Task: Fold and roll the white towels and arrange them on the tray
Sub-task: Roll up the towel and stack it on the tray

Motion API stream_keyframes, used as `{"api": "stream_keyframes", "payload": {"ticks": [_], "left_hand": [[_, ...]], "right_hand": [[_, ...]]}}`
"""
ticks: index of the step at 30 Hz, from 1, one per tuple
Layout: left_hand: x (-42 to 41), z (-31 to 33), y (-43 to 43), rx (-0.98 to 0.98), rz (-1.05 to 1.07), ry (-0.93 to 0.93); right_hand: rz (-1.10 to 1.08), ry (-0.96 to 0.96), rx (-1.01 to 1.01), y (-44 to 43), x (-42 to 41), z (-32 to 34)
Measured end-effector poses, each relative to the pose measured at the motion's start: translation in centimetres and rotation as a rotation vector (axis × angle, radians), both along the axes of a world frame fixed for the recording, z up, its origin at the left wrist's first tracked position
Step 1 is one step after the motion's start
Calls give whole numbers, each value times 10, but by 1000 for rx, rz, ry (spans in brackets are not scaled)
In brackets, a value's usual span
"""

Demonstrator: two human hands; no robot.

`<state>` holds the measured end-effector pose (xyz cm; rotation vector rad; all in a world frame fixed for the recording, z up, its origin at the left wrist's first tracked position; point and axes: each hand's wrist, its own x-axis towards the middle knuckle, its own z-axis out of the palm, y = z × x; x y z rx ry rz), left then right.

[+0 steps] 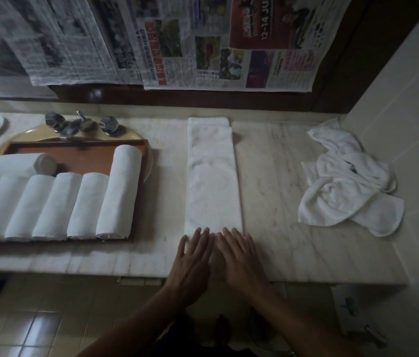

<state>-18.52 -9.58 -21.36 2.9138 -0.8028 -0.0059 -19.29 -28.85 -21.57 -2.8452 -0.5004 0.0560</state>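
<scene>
At nine o'clock we find the wooden tray (82,161) set over the basin, carrying a row of rolled towels (119,191) side by side, a crosswise roll (18,163) lying behind them; the faucet (74,124) stands just beyond, at ten o'clock. In the centre we see the folded towel (213,176), a long narrow strip on the marble counter (275,189) running from twelve toward six; on its near end the left hand (193,256) and the right hand (242,253) lie side by side, fingers straight and flat on the cloth, gripping nothing. At three o'clock we see a crumpled pile of towels (350,181) near the wall.
</scene>
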Motion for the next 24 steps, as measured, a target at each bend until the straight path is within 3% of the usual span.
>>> {"api": "stream_keyframes", "payload": {"ticks": [6,9,16,24], "left_hand": [[30,8,18,-6,13,121],[37,17,30,-64,-3,182],[30,23,59,-300,0,339],[27,33,70,-460,210,494]], "right_hand": [[45,71,-27,-9,24,5],[7,94,56,-12,27,14],[-82,342,399,-36,19,24],[-187,423,450,-44,16,31]]}}
